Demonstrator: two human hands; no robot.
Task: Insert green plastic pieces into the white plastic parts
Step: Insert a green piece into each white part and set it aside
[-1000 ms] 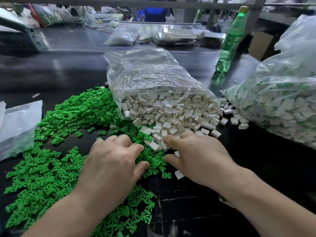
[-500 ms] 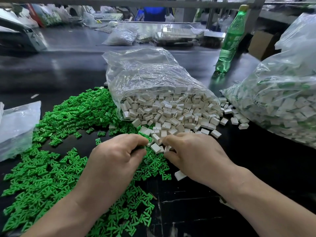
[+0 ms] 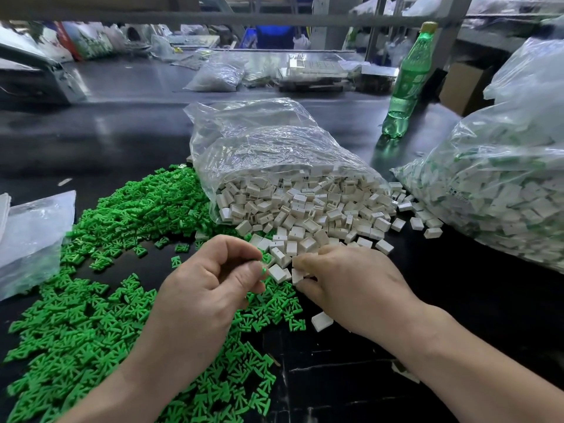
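One green piece (image 3: 263,271) pinched in left hand (image 3: 207,288), one white part (image 3: 297,275) gripped in right hand (image 3: 354,288)

The left hand (image 3: 207,288) and the right hand (image 3: 351,288) are bare. The left forearm (image 3: 128,386) and the right forearm (image 3: 476,361) are bare too, uncovered all the way down to the lower edge of the view.
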